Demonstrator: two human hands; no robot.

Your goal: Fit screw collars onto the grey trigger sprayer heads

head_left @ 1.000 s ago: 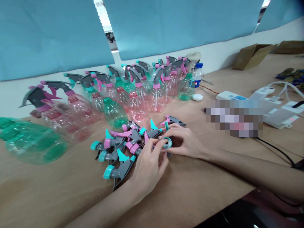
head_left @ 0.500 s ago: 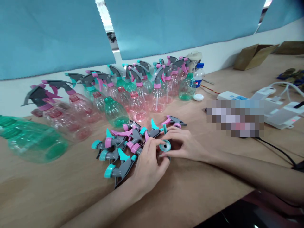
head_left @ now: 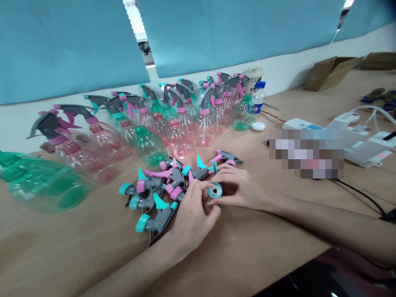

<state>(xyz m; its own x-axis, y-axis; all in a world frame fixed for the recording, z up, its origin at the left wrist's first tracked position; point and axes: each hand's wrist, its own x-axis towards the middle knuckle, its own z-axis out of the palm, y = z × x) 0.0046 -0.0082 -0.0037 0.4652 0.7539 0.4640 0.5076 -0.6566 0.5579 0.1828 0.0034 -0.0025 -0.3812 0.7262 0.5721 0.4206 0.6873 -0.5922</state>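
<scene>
Between my two hands is a trigger spray head (head_left: 215,191), its teal collar turned toward me so the white inside and dark centre hole show. My left hand (head_left: 193,210) is closed on it from the left, with fingertips at the collar's edge. From the right, my right hand (head_left: 239,185) pinches it, thumb below and fingers above. Most of its body is hidden by my fingers. Just left of my hands lies a pile of loose spray heads (head_left: 157,218) with grey bodies and pink or teal collars and triggers. Another spray head (head_left: 227,156) with a pink collar lies behind my right hand.
Several pink and green clear bottles stand behind, many topped with spray heads; an open green bottle (head_left: 151,146) is among the nearest. A large green bottle (head_left: 46,185) lies at left. At right are a blue-capped bottle (head_left: 259,99), a power strip (head_left: 368,148) and a cardboard box (head_left: 331,74).
</scene>
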